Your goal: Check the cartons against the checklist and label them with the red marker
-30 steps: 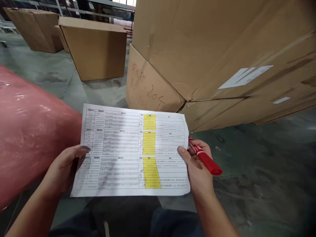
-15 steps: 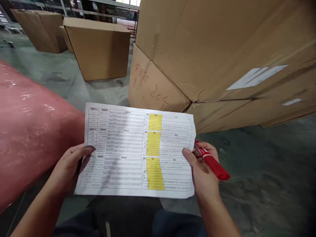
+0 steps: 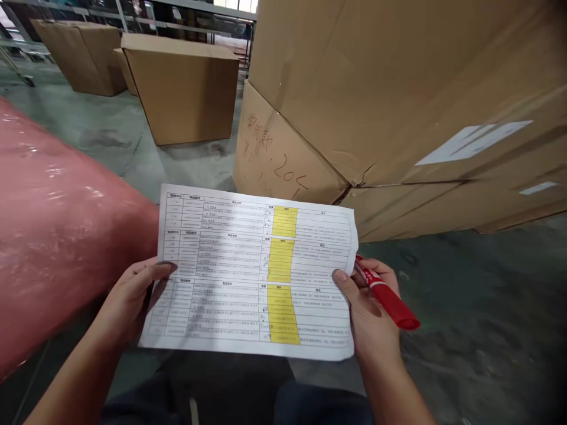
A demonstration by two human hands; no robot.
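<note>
A white printed sheet [image 3: 230, 277] with tables and a yellow column is held flat between both hands in front of me. My left hand [image 3: 128, 301] grips its left edge, thumb on top. My right hand [image 3: 370, 310] pinches the right edge with the thumb and also holds a red marker [image 3: 390, 298], which sticks out to the right. Just beyond the sheet stands a big cardboard box [image 3: 376, 100] with red handwriting on its lower left face and white labels on its right side.
A large pink plastic-wrapped bundle [image 3: 53, 218] lies at my left. A smaller cardboard box [image 3: 186, 88] and another one [image 3: 84, 53] stand farther back on the grey concrete floor [image 3: 478, 307]. Metal racking runs along the far wall. My dark trousers show below the sheet.
The sheet and both hands have shifted slightly right and down in view as my head turned a little left. Both grips are unchanged.
</note>
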